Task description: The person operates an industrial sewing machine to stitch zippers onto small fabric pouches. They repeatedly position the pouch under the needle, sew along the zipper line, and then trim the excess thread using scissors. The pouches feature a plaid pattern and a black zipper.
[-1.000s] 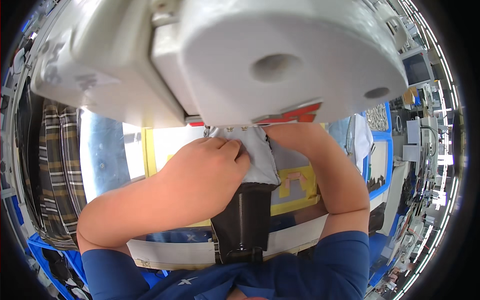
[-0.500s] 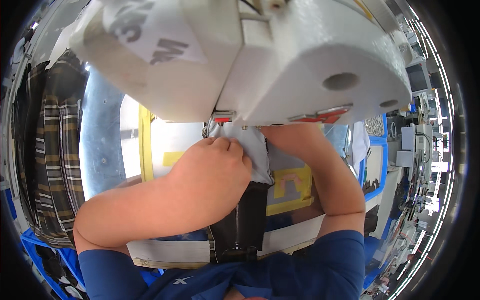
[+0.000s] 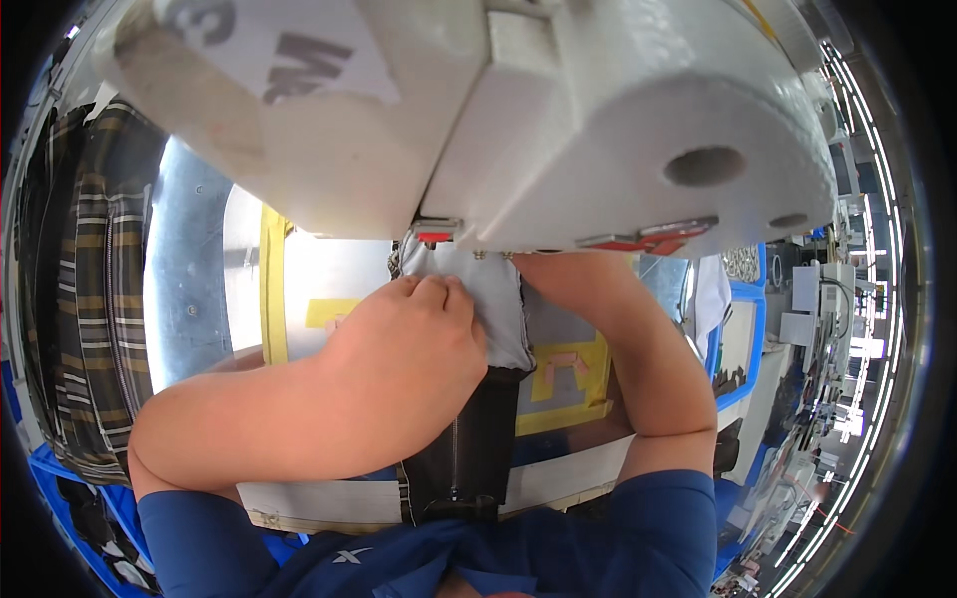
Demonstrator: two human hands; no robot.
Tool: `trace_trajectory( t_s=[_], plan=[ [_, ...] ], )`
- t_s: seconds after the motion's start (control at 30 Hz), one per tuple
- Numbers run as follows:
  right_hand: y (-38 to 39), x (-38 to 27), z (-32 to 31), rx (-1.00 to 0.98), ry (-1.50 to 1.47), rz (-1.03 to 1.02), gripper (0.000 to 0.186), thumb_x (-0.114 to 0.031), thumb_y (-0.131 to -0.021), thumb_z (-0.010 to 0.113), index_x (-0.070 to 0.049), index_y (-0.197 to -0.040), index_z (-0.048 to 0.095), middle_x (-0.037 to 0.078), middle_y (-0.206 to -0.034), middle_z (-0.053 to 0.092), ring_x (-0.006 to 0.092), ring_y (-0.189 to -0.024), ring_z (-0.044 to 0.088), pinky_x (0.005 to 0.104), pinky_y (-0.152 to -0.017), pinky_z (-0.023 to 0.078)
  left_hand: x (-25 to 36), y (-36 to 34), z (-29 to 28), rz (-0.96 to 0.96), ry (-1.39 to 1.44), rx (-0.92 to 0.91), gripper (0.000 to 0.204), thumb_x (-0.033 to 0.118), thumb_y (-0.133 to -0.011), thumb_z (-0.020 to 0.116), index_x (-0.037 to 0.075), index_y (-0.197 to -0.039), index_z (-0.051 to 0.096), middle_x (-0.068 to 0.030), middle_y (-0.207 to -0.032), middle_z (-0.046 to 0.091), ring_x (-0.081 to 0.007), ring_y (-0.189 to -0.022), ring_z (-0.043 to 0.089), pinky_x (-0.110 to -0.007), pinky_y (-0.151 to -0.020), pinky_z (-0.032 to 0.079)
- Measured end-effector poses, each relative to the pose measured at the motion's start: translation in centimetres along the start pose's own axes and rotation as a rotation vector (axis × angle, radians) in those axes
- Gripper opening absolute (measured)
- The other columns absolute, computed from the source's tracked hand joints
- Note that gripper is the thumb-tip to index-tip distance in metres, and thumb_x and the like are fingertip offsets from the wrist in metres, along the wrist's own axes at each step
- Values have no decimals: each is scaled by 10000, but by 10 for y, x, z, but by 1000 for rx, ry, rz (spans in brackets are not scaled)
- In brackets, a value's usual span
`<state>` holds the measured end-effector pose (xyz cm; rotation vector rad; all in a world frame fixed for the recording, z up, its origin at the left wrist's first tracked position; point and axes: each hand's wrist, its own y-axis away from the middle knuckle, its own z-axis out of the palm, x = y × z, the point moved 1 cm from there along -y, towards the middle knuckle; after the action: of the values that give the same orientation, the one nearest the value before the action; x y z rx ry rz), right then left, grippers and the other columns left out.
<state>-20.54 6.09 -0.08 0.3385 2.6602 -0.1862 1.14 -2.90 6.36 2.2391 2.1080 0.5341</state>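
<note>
A garment piece lies under the head of a white sewing machine. Its upper part is a grey lining cloth; below runs a black section with a zipper down it. My left hand is closed on the left side of the grey cloth, knuckles up and fingers curled in, their tips out of sight. My right hand reaches in from the right beneath the machine head, at the cloth's far right edge. Only its wrist end shows; the machine hides the fingers.
Plaid garment pieces with zippers hang over the left side. Yellow tape marks the work surface around the cloth. Blue trays with small parts stand at the right, and a blue crate sits at the lower left.
The whole view has shifted slightly, and the machine head looms a bit larger. Both hands stay in about the same place on the cloth.
</note>
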Motion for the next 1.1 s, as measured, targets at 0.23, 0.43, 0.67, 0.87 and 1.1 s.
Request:
trace_trajectory(
  t_s=[0.23,0.43,0.67,0.87,1.1],
  plan=[
    [5,13,5,34,136,-216,218,-224,-941,748,-85,-1105,783,123,-1026,785,342,-944,744,453,-817,581,0,0,-1,10,19,-19,511,295,-829,784,-113,-1129,719,-318,-1299,682,-374,-1178,705,-422,-1031,567],
    [-9,-18,-13,-390,68,282,381,-381,-1024,631,-175,-1331,724,69,-1411,676,284,-1308,615,412,-1120,446,1,3,-2,14,-25,-66,494,291,-833,765,-113,-1116,730,-311,-1275,698,-376,-1191,698,-425,-1052,558],
    [3,6,-7,18,-116,57,233,-173,-915,799,-72,-1125,786,128,-1075,790,337,-1000,745,442,-870,582,2,-1,9,43,-33,54,547,311,-833,776,-109,-1179,714,-304,-1294,695,-384,-1221,683,-433,-1085,540],
    [0,26,-11,27,-23,-95,295,-180,-920,772,-64,-1191,764,121,-1135,776,326,-1021,731,422,-900,573,2,-7,12,99,50,119,590,328,-821,820,-59,-1250,698,-273,-1323,665,-391,-1251,660,-450,-1106,526],
    [-7,3,-24,93,-38,-276,246,-156,-954,728,-64,-1180,760,125,-1099,772,346,-979,727,451,-866,576,5,-8,17,115,53,242,575,333,-851,820,-4,-1299,697,-266,-1310,656,-399,-1245,660,-466,-1106,524]
  ],
)
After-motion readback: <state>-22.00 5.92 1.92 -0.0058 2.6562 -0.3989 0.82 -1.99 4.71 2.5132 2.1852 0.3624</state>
